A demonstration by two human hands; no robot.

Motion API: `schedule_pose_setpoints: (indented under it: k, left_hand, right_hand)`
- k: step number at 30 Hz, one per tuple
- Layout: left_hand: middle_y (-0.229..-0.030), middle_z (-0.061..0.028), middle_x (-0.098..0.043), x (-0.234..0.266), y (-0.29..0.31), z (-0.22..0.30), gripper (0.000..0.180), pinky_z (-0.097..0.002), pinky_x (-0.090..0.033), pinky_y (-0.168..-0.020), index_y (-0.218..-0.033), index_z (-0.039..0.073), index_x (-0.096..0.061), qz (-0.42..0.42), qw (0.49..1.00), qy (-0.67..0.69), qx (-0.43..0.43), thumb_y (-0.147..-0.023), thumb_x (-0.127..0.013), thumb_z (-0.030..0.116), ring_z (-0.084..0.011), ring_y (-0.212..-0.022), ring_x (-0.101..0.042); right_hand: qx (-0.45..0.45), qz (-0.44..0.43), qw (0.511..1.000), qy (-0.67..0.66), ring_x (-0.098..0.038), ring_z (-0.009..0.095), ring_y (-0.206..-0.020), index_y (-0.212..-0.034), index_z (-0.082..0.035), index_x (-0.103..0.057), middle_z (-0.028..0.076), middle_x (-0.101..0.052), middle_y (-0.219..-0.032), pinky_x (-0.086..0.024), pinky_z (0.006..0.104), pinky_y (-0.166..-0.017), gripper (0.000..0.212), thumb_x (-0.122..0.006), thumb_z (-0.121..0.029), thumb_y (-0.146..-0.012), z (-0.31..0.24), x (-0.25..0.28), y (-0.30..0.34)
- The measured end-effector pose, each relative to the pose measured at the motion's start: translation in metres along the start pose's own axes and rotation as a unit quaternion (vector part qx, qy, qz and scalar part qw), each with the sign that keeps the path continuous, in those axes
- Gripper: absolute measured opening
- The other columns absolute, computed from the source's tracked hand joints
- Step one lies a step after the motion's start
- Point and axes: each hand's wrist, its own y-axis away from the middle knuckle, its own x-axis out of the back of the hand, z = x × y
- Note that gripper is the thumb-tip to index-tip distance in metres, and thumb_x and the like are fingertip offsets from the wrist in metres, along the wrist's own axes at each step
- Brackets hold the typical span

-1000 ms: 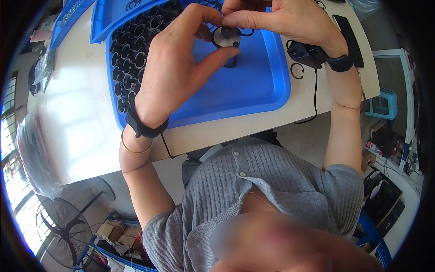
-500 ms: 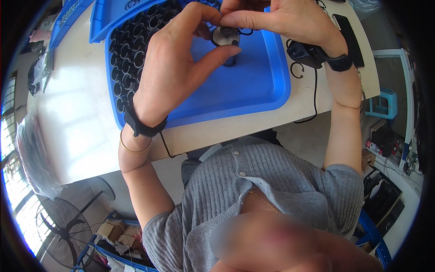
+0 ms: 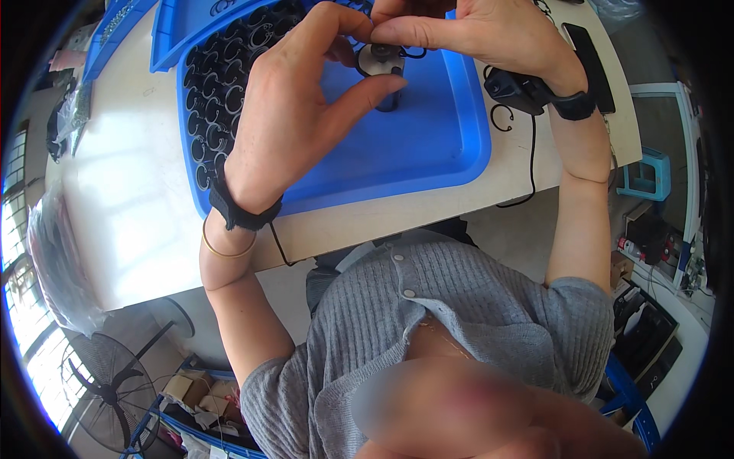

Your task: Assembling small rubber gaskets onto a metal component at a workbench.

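Observation:
My left hand (image 3: 298,99) curls around a small cylindrical metal part (image 3: 373,65). Its thumb lies against the part's near side and its fingers are on the far side. The part has a pale round face with a dark knob, and a dark stem juts out below. At the part's top, my right hand (image 3: 485,38) is closed, thumb and fingers meeting beside the left fingertips. What the right fingers pinch is hidden. A thin black curved ring (image 3: 414,54) shows just under the right thumb. Both hands are over a blue tray (image 3: 413,149).
Rows of black cylindrical parts with open rings (image 3: 210,115) fill the tray's left side. Right of the tray lie a loose open ring (image 3: 501,118), a black device with a cable (image 3: 516,92) and a long black object (image 3: 589,69). Another blue tray (image 3: 164,38) is at the far left.
Almost nothing differs. Both hands keep their places at the part, with only a very slight shift of the left hand.

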Motion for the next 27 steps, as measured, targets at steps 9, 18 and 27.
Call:
schedule_pose_setpoints:
  k: [9, 18, 27]
  left_hand:
    - [-0.098, -0.0075, -0.073, -0.001, 0.001, -0.001, 0.04, -0.0301, -0.054, -0.088, -0.114, 0.001, -0.064, 0.001, 1.0, 0.008, 0.003, -0.081, -0.086, 0.007, -0.017, -0.093, -0.07]
    - [-0.099, -0.0084, -0.074, -0.001, 0.001, -0.001, 0.042, -0.0301, -0.055, -0.087, -0.116, 0.001, -0.063, 0.0, 1.0, 0.005, 0.004, -0.082, -0.086, 0.007, -0.0177, -0.094, -0.071]
    - [-0.102, -0.0089, -0.074, -0.003, 0.002, -0.003, 0.043, -0.0307, -0.055, -0.087, -0.117, 0.0, -0.062, 0.006, 1.0, 0.0, 0.002, -0.082, -0.085, 0.007, -0.0184, -0.094, -0.071]
  right_hand:
    - [0.06, 0.008, 0.998, -0.017, -0.059, 0.012, -0.068, -0.095, 0.002, -0.071, 0.007, -0.067, -0.076, -0.047, 0.0294, -0.063, 0.018, -0.073, -0.017, -0.096, 0.009, -0.003, 0.0]
    - [0.097, 0.025, 0.994, 0.033, -0.06, 0.013, -0.067, -0.095, 0.002, -0.072, 0.007, -0.068, -0.076, -0.047, 0.0296, -0.062, 0.019, -0.073, -0.017, -0.095, 0.0, -0.002, 0.005]
    - [0.103, 0.032, 0.993, 0.044, -0.06, 0.014, -0.066, -0.094, 0.002, -0.071, 0.008, -0.068, -0.075, -0.047, 0.0304, -0.062, 0.02, -0.073, -0.018, -0.096, -0.002, -0.002, 0.003]
